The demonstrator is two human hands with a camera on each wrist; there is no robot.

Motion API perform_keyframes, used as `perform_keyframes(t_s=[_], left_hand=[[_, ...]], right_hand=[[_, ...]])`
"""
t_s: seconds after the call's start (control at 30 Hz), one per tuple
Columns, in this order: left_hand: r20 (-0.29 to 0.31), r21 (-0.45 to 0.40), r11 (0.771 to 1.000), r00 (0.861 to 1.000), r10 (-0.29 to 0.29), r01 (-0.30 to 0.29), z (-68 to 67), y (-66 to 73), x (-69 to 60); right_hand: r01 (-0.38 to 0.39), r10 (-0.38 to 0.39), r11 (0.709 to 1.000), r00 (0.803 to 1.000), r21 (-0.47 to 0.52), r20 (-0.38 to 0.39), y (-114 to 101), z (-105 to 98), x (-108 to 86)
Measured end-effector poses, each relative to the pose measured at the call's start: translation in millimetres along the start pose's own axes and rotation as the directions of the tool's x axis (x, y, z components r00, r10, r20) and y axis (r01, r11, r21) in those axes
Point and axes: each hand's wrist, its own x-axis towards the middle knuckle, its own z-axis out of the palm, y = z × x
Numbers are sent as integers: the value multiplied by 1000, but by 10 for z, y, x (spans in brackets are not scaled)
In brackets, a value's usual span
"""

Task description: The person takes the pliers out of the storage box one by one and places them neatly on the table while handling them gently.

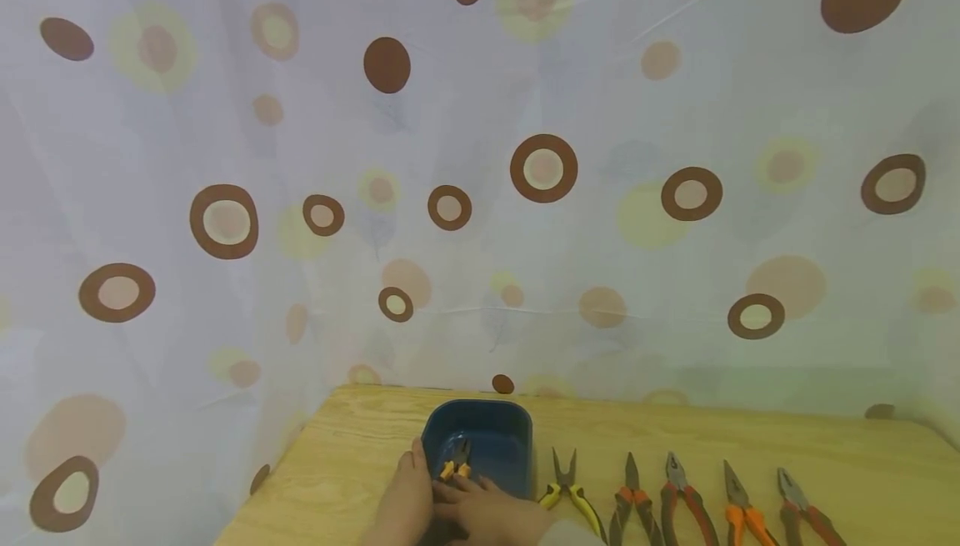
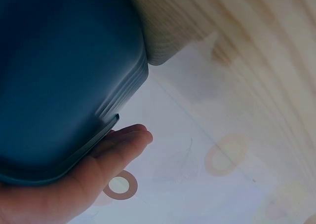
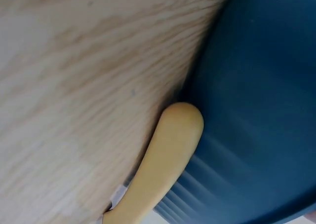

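Observation:
A deep blue plastic bin (image 1: 501, 450) sits near the left part of the wooden table. Pliers with orange-yellow handles (image 1: 455, 469) lie inside it, jaws pointing away. My left hand (image 1: 408, 496) rests along the bin's left side; in the left wrist view its fingers (image 2: 118, 157) lie nearly straight against the outer wall. Over the near end of the bin is my right hand (image 1: 491, 513), fingers stretched out beside the pliers' handles, whose lower ends are hidden. The right wrist view shows a yellow handle (image 3: 165, 155) close to the bin's outer wall.
Right of the bin stand several pliers in a row: yellow-handled long-nose pliers (image 1: 566, 483), then dark-and-red pliers (image 1: 632, 496), red-handled pliers (image 1: 686, 496), orange-handled pliers (image 1: 738, 500) and another red-handled pair (image 1: 802, 500). A dotted cloth (image 1: 480, 262) hangs behind the table (image 1: 367, 421).

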Motion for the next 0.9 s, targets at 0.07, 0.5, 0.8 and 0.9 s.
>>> perform_keyframes(t_s=[0.07,0.5,0.8,0.9], left_hand=[[-2,-9,1000,1000,-3,3,3,3,1],[-47,-8,1000,999,6,-6,-30,13,-12],[-2,9,1000,1000,17,-17,-18,-10,-1],[-7,8,1000,1000,21,-21,-6,-24,-3]], right_hand=[[-11,11,1000,1000,7,1,-37,-25,-32],[-20,17,1000,990,-22,-137,-24,0,-15],[-198,190,980,951,-9,-244,-63,13,35],[-244,232,970,933,-12,-277,-78,30,46]])
